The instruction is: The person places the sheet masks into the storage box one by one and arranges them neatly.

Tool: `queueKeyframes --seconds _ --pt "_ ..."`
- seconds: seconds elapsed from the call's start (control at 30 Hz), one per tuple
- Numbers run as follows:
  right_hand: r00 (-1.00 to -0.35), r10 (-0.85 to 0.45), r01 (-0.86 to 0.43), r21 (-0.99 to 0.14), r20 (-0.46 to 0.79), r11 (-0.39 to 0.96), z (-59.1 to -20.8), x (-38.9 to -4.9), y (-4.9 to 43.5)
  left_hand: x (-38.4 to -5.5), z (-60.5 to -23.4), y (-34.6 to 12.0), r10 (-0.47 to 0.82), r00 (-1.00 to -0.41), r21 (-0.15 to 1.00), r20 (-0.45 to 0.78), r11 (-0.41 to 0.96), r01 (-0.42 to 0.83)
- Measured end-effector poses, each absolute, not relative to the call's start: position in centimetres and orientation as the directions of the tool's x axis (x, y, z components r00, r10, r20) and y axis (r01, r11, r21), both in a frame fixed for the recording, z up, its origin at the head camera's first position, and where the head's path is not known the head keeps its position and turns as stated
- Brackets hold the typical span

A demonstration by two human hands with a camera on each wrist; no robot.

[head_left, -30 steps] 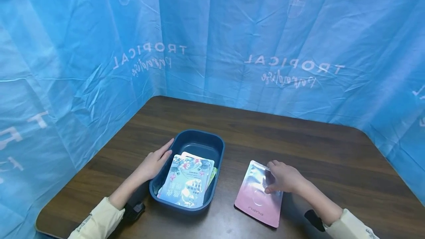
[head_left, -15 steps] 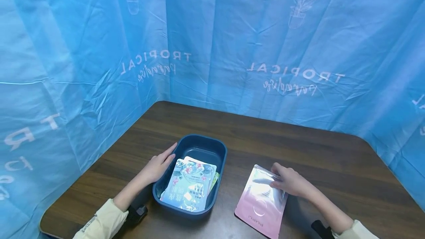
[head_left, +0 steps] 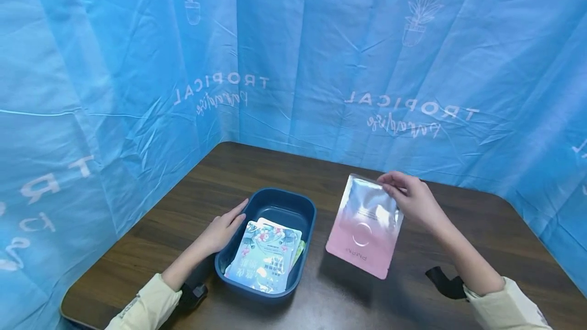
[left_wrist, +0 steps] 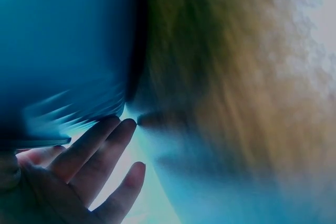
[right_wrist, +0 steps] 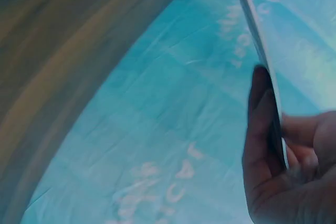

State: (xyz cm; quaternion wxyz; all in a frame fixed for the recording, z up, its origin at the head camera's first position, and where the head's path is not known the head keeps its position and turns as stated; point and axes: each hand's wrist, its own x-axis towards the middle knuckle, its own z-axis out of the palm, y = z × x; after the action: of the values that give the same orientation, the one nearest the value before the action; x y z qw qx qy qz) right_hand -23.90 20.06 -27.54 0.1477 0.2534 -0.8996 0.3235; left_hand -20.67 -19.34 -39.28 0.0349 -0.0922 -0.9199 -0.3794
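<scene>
My right hand (head_left: 415, 200) pinches a pink and silver sheet mask packet (head_left: 364, 228) by its upper right corner, holding it tilted above the table. In the right wrist view the packet (right_wrist: 257, 35) shows edge-on, between the thumb and the fingers (right_wrist: 257, 135). My left hand (head_left: 220, 230) rests against the left side of a dark blue plastic bin (head_left: 309, 228). Its fingers (left_wrist: 97, 161) lie fairly straight along the bin's outer wall (left_wrist: 68, 51). Inside the bin, a light blue floral mask packet (head_left: 263, 258) lies over others, one with a green edge (head_left: 299, 252).
The dark wooden table (head_left: 275, 167) has rounded corners. Blue curtains (head_left: 293, 55) with white lettering hang behind and to the left of it. Black straps (head_left: 445, 284) are worn on both wrists.
My right hand has picked the pink packet up off the table and raised it away from me. The left hand stays at the bin. The head view has shifted slightly.
</scene>
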Motion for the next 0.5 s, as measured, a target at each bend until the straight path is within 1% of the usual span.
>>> queueKeyframes --seconds 0.07,0.17,0.27,0.4,0.5 --pt "-0.829 -0.318 -0.546 -0.546 0.460 0.635 -27.0 -24.1 18.7 -20.6 -39.3 -19.4 0.136 -0.982 0.693 0.134 0.695 0.191" --pt "-0.845 -0.275 -0.526 -0.618 0.459 0.584 -27.1 -24.3 16.6 -20.5 -39.3 -19.4 0.141 -0.979 0.688 0.145 0.697 0.202" --pt "-0.873 -0.247 -0.485 -0.699 0.420 0.525 -28.0 -24.7 14.5 -20.4 -39.4 -19.3 0.151 -0.976 0.691 0.156 0.690 0.217" --pt "-0.897 -0.231 -0.442 -0.768 0.377 0.463 -29.7 -25.5 11.9 -20.5 -39.5 -19.3 0.148 -0.975 0.690 0.167 0.689 0.223" --pt "-0.908 -0.247 -0.415 -0.797 0.337 0.438 -31.0 -25.9 10.0 -20.5 -39.5 -19.4 0.139 -0.976 0.688 0.165 0.694 0.215"
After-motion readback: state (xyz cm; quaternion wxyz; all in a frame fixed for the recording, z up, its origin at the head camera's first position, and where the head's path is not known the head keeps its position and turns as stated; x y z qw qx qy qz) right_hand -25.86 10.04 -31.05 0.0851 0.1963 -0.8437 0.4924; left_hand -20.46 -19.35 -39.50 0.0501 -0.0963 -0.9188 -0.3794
